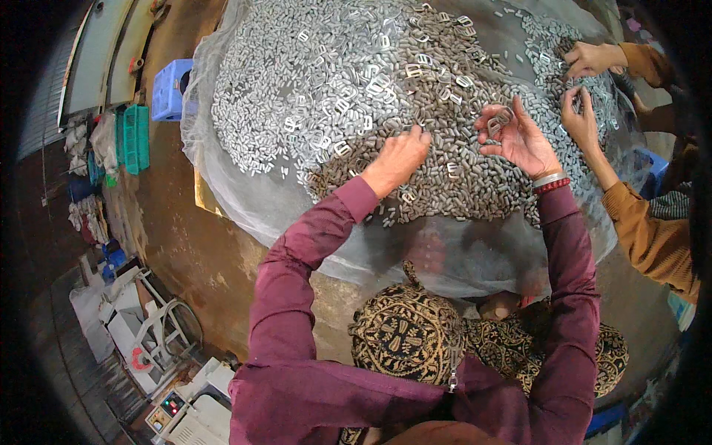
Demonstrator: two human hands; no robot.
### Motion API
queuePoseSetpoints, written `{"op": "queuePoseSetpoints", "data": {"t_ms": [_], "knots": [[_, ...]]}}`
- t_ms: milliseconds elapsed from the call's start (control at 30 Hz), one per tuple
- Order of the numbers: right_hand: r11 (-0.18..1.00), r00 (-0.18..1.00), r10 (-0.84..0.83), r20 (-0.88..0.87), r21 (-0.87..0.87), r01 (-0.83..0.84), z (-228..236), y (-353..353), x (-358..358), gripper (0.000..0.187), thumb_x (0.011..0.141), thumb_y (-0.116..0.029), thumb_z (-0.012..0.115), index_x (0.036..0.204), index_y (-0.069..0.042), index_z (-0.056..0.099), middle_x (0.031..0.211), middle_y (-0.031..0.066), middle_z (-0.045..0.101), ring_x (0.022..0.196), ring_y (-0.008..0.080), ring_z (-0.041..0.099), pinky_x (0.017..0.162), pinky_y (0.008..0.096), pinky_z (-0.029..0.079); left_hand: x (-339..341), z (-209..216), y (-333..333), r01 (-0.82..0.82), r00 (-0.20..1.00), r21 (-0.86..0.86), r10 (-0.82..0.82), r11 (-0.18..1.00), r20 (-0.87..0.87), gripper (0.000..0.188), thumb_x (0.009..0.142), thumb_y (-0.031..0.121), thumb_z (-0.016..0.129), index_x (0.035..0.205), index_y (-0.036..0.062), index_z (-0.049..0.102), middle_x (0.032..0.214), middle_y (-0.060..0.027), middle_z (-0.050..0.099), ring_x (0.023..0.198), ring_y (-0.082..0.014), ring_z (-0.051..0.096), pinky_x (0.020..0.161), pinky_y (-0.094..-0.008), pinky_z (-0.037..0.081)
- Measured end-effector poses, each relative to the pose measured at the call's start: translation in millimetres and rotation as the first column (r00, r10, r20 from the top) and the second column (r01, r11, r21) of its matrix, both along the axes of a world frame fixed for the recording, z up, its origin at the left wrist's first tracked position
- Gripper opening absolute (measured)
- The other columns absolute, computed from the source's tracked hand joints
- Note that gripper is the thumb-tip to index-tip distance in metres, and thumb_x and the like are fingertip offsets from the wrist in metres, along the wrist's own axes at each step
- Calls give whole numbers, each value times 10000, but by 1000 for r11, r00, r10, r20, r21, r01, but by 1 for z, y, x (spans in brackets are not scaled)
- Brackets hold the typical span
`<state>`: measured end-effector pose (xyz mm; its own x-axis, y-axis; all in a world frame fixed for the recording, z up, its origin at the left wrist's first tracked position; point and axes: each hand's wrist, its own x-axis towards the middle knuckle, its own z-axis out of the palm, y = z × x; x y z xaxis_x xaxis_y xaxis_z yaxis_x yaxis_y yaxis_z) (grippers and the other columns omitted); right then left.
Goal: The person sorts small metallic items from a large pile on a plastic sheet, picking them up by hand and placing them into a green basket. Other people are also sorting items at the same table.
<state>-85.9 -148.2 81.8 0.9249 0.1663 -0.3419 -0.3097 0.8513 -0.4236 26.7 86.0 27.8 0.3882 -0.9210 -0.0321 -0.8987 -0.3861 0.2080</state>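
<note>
My left hand [400, 159] reaches into the heap with thumb and fingers pinched together; what lies between the fingertips is too small to make out. My right hand [525, 141] is turned palm up above the heap, its fingers curled round a grey metal buckle [500, 120]. Under both hands spread small dull grey-brown pellets [437, 189], with flat slotted buckles [452, 170] scattered among them. Farther left lie paler silvery pellets [259, 96] and more bright buckles [341, 105].
White netting [222, 211] lies beneath the heap. At the right, another person's hands [586, 111] work in the pellets. A blue crate [170, 90] and a green crate [136, 139] stand at the left. Machine parts [148, 326] are at the lower left.
</note>
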Motion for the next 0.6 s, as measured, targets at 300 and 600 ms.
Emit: {"op": "queuePoseSetpoints", "data": {"t_ms": [300, 600], "knots": [[257, 860, 453, -234, -890, -377, -5, 38, 1, 395, 813, -78, 488, 1189, -71, 608, 869, 130, 652, 723, 198, 638, 678, 298, 512, 36, 58, 5, -274, 345, -192, -90, 943, -934, 112, 780, 70, 611, 750, 27, 511, 795, -59, 543, 752, -192, 586, 595, -311, 503], [-590, 842, 518, -154, -776, 221, -64, 59, -20, 155, 709, -151, 650, 813, -45, 608, 880, 118, 574, 911, 288, 580, 677, 411, 506, 13, 82, 56, -348, -278, 125, 25, 929, -960, 253, 732, -8, 583, 983, 19, 587, 814, -43, 552, 636, -110, 549, 429, -220, 435]]}}
